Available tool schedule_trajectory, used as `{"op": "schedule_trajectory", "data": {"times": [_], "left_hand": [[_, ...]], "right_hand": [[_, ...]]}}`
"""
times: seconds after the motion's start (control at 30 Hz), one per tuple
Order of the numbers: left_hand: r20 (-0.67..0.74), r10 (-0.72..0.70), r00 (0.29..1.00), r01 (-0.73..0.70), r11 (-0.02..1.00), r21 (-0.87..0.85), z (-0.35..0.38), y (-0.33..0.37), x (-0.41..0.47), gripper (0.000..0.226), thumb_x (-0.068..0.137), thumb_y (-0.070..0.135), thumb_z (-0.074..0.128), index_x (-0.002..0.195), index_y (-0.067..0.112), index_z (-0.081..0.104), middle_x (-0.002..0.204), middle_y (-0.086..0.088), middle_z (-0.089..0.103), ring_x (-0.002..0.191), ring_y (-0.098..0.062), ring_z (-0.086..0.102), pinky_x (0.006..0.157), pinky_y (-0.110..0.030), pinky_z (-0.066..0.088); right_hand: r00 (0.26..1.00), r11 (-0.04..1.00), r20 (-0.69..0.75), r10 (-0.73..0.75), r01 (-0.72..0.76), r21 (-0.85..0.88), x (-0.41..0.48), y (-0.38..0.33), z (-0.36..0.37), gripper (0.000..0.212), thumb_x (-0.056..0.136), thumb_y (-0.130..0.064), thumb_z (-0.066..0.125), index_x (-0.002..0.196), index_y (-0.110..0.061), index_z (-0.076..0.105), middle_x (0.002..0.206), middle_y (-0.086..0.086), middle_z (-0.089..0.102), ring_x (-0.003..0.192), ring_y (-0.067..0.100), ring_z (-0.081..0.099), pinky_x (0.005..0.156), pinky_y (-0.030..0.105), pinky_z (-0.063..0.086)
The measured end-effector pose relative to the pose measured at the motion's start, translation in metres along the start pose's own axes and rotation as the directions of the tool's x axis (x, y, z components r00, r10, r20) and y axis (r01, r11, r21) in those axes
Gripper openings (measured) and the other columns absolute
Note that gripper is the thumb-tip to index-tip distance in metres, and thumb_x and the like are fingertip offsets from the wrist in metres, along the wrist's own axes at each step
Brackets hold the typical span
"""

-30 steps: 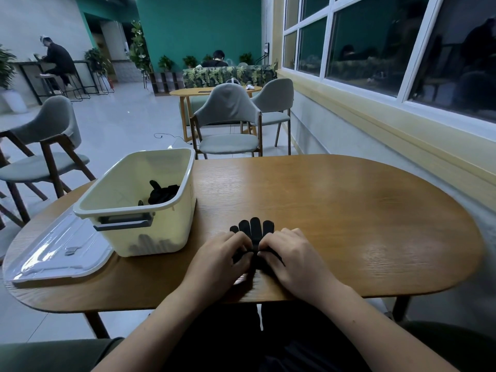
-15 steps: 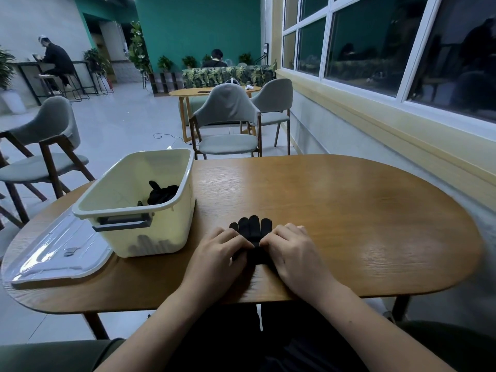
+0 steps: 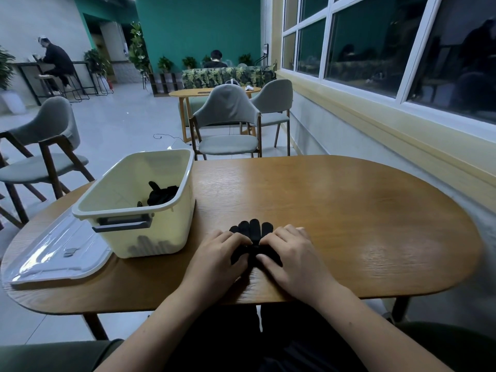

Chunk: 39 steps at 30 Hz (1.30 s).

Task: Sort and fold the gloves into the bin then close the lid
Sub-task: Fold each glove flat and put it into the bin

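The black glove [image 3: 252, 233] lies flat on the wooden table [image 3: 362, 224], close to the near edge and about midway along it. Its four fingertips point away from the person and show past the knuckles. The left hand [image 3: 217, 260] and right hand [image 3: 294, 260] sit side by side on it, almost touching. Each has its fingers curled down over the cloth and its thumb laid across the glove's near part, so both hold it in a narrow grip. The cuff end is hidden beneath them. Just beside the left hand stands the cream bin [image 3: 163, 237], open at the top, with a grey handle on its near wall and more dark gloves [image 3: 161, 196] heaped inside toward its right wall. The clear lid [image 3: 53, 253] lies flat left of the bin, against its base, reaching toward the table's rounded left edge. From the right hand a broad stretch of wood grain runs out to the rounded right end, which is near the window wall. Two grey chairs [image 3: 228, 124] stand beyond the far edge.
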<state>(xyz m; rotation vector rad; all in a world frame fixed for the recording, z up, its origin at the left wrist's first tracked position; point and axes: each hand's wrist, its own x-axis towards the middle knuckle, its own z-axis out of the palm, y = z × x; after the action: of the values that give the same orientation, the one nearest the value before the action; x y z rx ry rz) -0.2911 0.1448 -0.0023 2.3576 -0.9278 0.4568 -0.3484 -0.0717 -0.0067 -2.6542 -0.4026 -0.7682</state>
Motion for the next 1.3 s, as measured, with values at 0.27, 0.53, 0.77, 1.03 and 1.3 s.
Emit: {"op": "schedule_trajectory", "data": {"times": [0.27, 0.53, 0.77, 1.03, 1.3], "left_hand": [[0.044, 0.023, 0.999, -0.025, 0.998, 0.054, -0.002, 0.003, 0.0, 0.014, 0.089, 0.04, 0.057, 0.1, 0.032, 0.06, 0.093, 0.016, 0.062, 0.093, -0.012, 0.05, 0.081, -0.034, 0.045], [0.016, 0.007, 1.0, -0.008, 0.997, 0.073, 0.0, 0.003, 0.001, 0.017, 0.096, 0.04, 0.053, 0.104, 0.033, 0.067, 0.099, 0.016, 0.058, 0.099, -0.013, 0.05, 0.084, -0.035, 0.045], [-0.017, 0.096, 0.995, -0.095, 0.991, 0.09, -0.004, 0.004, -0.004, 0.031, 0.088, 0.032, 0.076, 0.118, 0.033, 0.071, 0.112, 0.018, 0.063, 0.108, -0.012, 0.059, 0.084, -0.03, 0.043], [0.029, 0.043, 0.999, -0.044, 0.998, 0.047, 0.0, -0.001, -0.002, 0.028, 0.087, 0.044, 0.073, 0.114, 0.04, 0.068, 0.107, 0.022, 0.068, 0.105, -0.004, 0.06, 0.082, -0.028, 0.04], [0.003, 0.04, 0.999, -0.04, 0.997, 0.066, 0.004, -0.001, -0.001, 0.027, 0.096, 0.049, 0.058, 0.116, 0.038, 0.072, 0.105, 0.021, 0.065, 0.106, -0.009, 0.058, 0.086, -0.031, 0.044]], "right_hand": [[0.997, 0.997, -0.008, -0.074, 0.074, 0.012, 0.0, -0.005, -0.004, 0.018, 0.099, -0.042, 0.063, 0.102, -0.024, 0.062, 0.099, -0.008, 0.058, 0.096, 0.02, 0.053, 0.089, 0.04, 0.044], [0.995, 0.991, -0.017, -0.102, 0.104, 0.087, 0.002, 0.001, 0.001, 0.013, 0.101, -0.028, 0.063, 0.112, -0.027, 0.072, 0.104, -0.011, 0.068, 0.095, 0.018, 0.06, 0.085, 0.033, 0.042], [0.999, 0.988, 0.038, 0.003, -0.009, 0.156, 0.005, 0.007, 0.007, 0.017, 0.103, -0.034, 0.057, 0.11, -0.029, 0.071, 0.102, -0.013, 0.069, 0.093, 0.015, 0.057, 0.081, 0.03, 0.035], [1.0, 0.992, -0.015, -0.017, 0.019, 0.128, 0.003, 0.003, 0.002, 0.015, 0.102, -0.036, 0.061, 0.109, -0.027, 0.071, 0.103, -0.011, 0.063, 0.096, 0.014, 0.055, 0.085, 0.035, 0.041], [0.999, 0.994, 0.028, -0.045, 0.043, 0.096, 0.002, 0.003, 0.0, 0.02, 0.094, -0.036, 0.069, 0.113, -0.031, 0.068, 0.109, -0.016, 0.062, 0.105, 0.015, 0.056, 0.092, 0.038, 0.041]]}}
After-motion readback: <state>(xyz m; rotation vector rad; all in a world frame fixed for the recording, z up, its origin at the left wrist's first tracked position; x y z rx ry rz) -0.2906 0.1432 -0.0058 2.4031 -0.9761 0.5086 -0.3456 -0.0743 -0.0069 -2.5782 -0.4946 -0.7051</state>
